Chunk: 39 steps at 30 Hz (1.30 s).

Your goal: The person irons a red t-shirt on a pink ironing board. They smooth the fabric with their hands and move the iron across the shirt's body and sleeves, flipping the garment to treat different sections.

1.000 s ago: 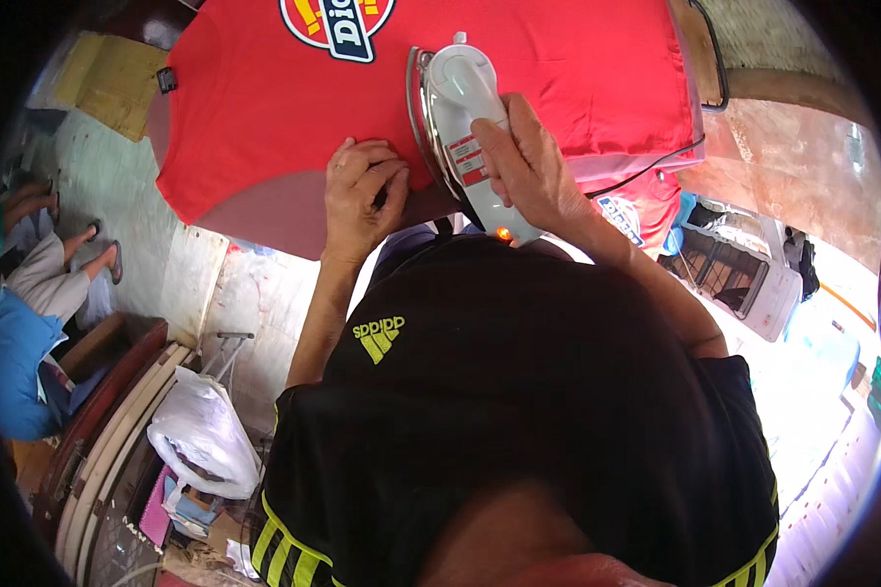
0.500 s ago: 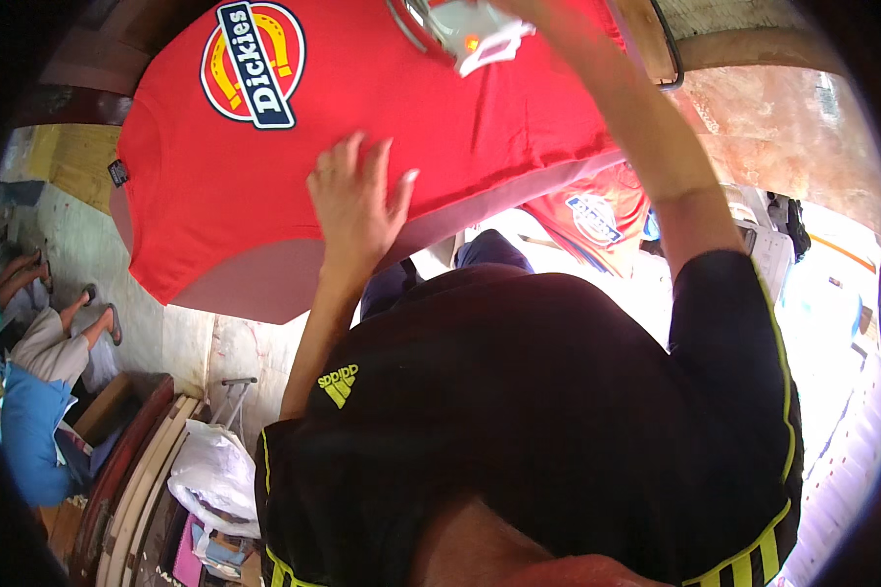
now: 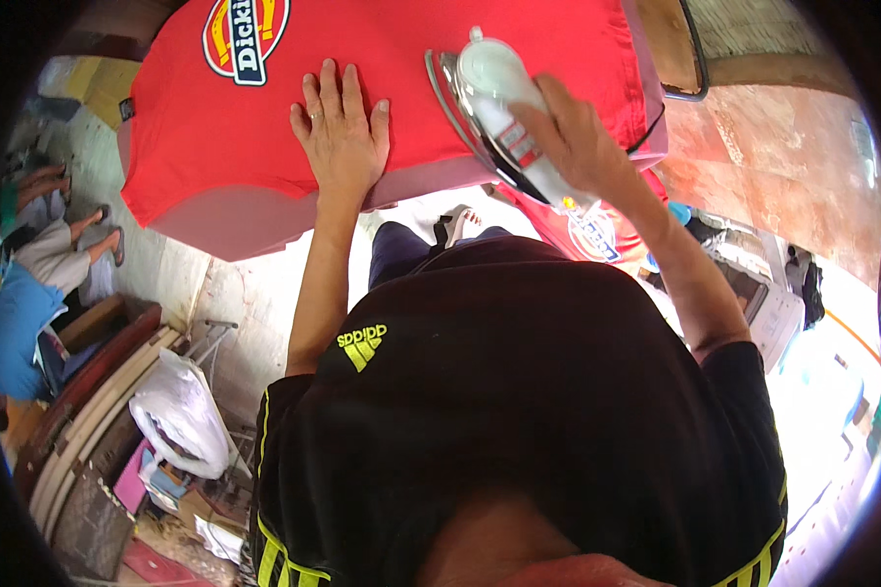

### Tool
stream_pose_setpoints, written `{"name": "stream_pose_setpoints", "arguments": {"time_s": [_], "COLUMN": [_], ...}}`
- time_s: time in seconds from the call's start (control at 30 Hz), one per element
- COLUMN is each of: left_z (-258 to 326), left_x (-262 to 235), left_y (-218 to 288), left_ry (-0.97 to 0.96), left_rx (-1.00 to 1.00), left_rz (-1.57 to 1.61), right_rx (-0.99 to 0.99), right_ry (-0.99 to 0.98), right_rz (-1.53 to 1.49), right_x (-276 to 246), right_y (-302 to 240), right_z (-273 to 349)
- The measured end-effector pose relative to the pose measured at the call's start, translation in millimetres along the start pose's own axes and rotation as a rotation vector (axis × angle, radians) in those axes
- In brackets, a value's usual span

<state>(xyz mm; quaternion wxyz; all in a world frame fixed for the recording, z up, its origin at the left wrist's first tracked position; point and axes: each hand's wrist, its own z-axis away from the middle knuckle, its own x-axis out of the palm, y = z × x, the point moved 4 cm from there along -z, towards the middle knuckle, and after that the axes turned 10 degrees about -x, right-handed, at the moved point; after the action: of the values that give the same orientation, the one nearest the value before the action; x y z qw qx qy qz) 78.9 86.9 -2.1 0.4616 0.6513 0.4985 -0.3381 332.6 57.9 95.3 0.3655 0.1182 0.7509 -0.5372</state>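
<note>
Left hand (image 3: 341,132) open, palm flat on red cotton T-shirt (image 3: 382,59); right hand (image 3: 573,137), at 3 o'clock, gripping white plastic steam iron (image 3: 494,98) standing on shirt.

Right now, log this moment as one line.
left hand: flat on red shirt | right hand: gripping white iron | iron: on shirt

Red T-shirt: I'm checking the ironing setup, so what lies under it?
Under the red T-shirt a pink padded board shows along the near edge; the rest is covered by the shirt, left hand and iron.
</note>
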Motion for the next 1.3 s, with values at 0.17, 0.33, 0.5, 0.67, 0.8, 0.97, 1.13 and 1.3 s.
{"name": "stream_pose_setpoints", "arguments": {"time_s": [0.17, 0.33, 0.5, 0.67, 0.8, 0.97, 1.13, 1.3], "left_z": [11, 27, 44, 44, 41, 46, 42, 37], "left_x": [2, -5, -18, -17, -16, -22, -26, -29], "left_y": [2, -22, -61, -70, -69, -67, -60, -54], "left_ry": [0.033, 0.103, 0.151, 0.161, 0.148, 0.124, 0.098, 0.037], "left_rx": [-0.125, -0.300, -0.397, -0.374, -0.380, -0.396, -0.400, -0.403], "left_rz": [-0.078, -0.153, -0.176, -0.159, -0.130, -0.148, -0.178, -0.199], "right_rx": [-0.174, -0.178, -0.329, -0.338, -0.396, -0.387, -0.115, 0.245], "right_ry": [-0.061, -0.116, -0.420, -0.624, -0.711, -0.661, -0.417, -0.045], "right_rz": [0.183, 0.119, 0.092, 0.097, 0.138, 0.165, -0.001, -0.131], "right_x": [-3, -2, 2, 16, 19, -5, -47, -28], "right_y": [16, 30, -3, -19, -34, -2, 21, 38], "right_z": [-4, -87, -73, -48, -70, -53, -16, -50]}}
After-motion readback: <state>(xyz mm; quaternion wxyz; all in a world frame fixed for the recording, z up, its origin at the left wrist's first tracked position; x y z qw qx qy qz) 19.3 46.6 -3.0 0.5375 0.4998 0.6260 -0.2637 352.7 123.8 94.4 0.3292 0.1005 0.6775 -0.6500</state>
